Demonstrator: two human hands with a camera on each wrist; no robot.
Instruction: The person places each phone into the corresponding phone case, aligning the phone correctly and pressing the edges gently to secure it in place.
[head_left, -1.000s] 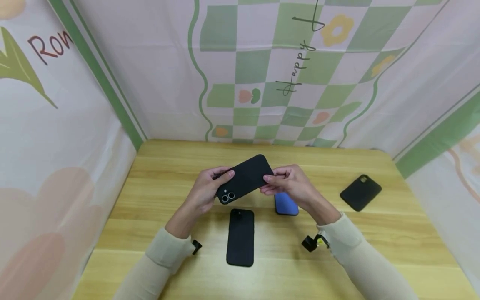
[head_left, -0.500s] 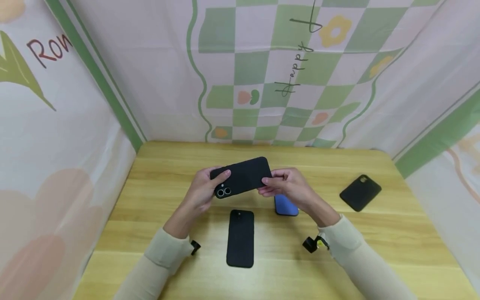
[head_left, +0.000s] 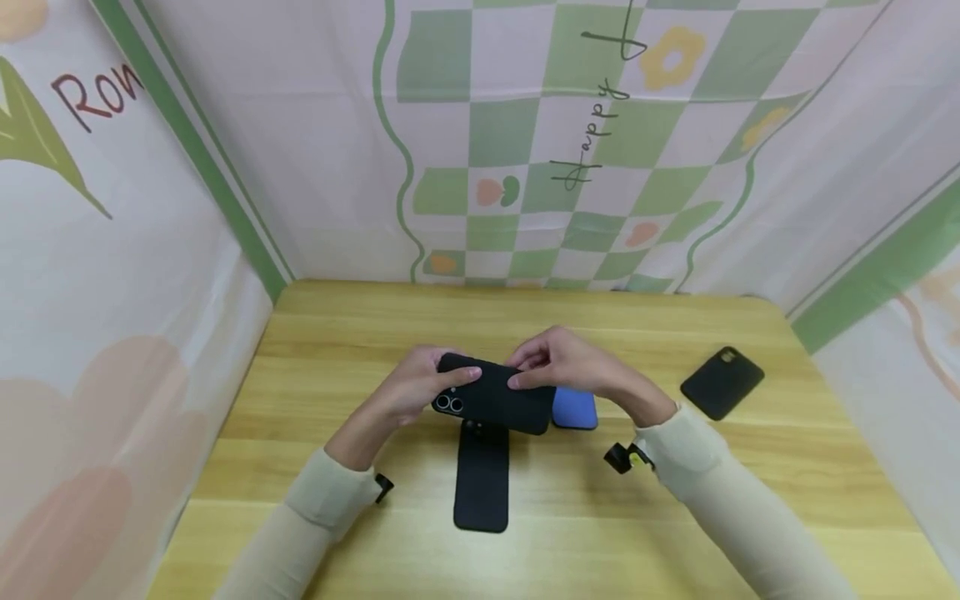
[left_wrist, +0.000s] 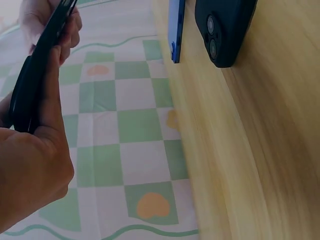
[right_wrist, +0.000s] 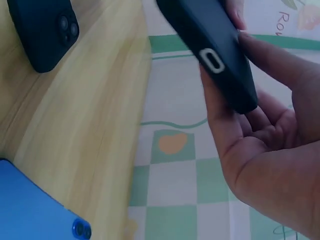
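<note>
A black-cased phone (head_left: 491,397) is held above the table, its back and two ringed lenses facing up in the head view. My left hand (head_left: 415,383) grips its camera end, thumb laid across the back. At the other end, my right hand (head_left: 566,365) pinches its far long edge between thumb and fingers. The right wrist view shows the case's oval port opening on the short end of the held phone (right_wrist: 215,55). Below it on the table lies another black phone (head_left: 482,483), its top end partly covered by the held one. A blue phone (head_left: 575,408) is partly hidden beside it.
A black phone case (head_left: 722,383) with a camera cut-out lies on the right side of the wooden table (head_left: 637,542). Patterned cloth hangs (head_left: 502,133) behind the table and at both sides.
The held phone has turned clockwise and come nearer, so its right end now points downward. My right hand has shifted from its short end to the far long edge.
</note>
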